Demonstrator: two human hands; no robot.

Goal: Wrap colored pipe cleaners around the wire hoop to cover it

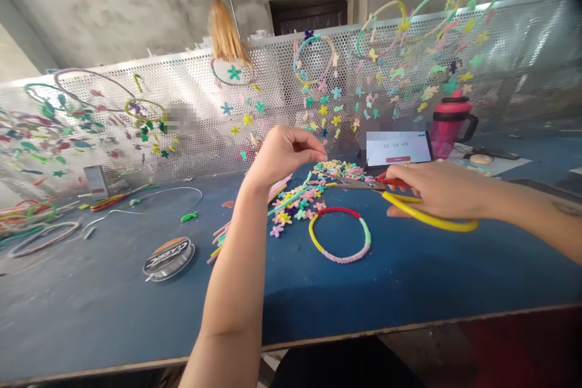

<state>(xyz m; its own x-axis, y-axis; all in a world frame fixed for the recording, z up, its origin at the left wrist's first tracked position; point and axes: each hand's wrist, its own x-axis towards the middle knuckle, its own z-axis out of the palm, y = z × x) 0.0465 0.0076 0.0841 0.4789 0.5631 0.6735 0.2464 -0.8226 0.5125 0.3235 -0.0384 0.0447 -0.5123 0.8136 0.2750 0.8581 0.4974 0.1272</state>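
Note:
My left hand [287,151] is raised above a heap of small pastel pieces [339,168], thumb and fingertips pinched together. Whatever lies between those fingertips is too small to make out. On the right, my right hand [439,188] grips a pair of scissors [359,184] with red and yellow handles, blades pointing left over the heap. Below the blades, a ring [344,259] in red, yellow, mint and lilac lies flat on the table. Star-shaped flowers [284,218] and fuzzy pastel stems [291,197] spread out beside my left forearm, which partly covers them.
A spool of clear line [169,259] lies on the blue table [113,321] at left, near a green twist [189,217]. Behind, a perforated metal screen [277,97] carries hanging rings and flowers. A phone [399,149] showing a timer and a pink bottle [448,127] stand at right.

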